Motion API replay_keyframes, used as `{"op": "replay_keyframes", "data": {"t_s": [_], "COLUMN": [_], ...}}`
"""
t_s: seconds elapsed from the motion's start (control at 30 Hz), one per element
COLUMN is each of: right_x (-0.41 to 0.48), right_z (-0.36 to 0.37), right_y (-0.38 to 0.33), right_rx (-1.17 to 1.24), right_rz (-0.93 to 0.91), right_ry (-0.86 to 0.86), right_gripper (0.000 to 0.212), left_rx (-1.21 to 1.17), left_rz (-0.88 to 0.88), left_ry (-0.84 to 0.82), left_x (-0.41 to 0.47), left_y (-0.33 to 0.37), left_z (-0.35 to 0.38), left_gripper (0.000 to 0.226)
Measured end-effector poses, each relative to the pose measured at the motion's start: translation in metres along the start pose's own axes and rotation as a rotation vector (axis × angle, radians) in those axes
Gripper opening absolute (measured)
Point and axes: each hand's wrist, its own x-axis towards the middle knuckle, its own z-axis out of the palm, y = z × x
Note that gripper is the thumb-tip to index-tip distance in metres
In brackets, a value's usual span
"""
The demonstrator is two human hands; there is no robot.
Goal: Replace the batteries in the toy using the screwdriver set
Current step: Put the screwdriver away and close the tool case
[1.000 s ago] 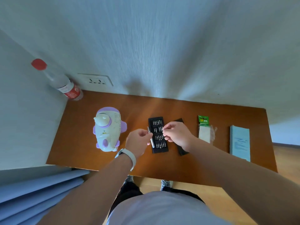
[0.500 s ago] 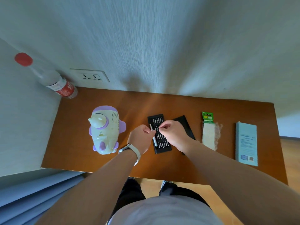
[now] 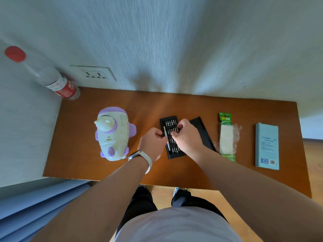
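Picking a bit from the screwdriver set
Left hand fingers pinch the screwdriver, right hand fingers pinch a bit; next, seat it straight.

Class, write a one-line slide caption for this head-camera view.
Over the open bit tray, the left hand pinches the screwdriver while the right hand picks among the bits, toy beside.

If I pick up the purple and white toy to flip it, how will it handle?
Probably rigid: the toy looks like a hard moulded shell. Its rounded, glossy body may slip or rock when pushed. The purple stubs at its sides could steady it.
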Motion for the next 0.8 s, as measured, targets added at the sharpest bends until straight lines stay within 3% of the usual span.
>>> {"op": "replay_keyframes", "data": {"t_s": [0.5,0.8], "right_x": [0.033,0.012], "right_z": [-0.02,-0.026], "right_y": [-0.019,-0.01], "right_rx": [-0.37,-0.259], "right_rz": [0.175,-0.014], "right_ry": [-0.248,-0.174], "right_gripper": [0.04,0.032], "left_rx": [-0.043,-0.189], "left_rz": [-0.042,-0.044], "left_ry": [-0.039,-0.031], "left_x": [0.011,-0.007], "left_y": [0.001,0.004], "left_z": [0.004,0.004], "left_gripper": [0.013,0.018]}}
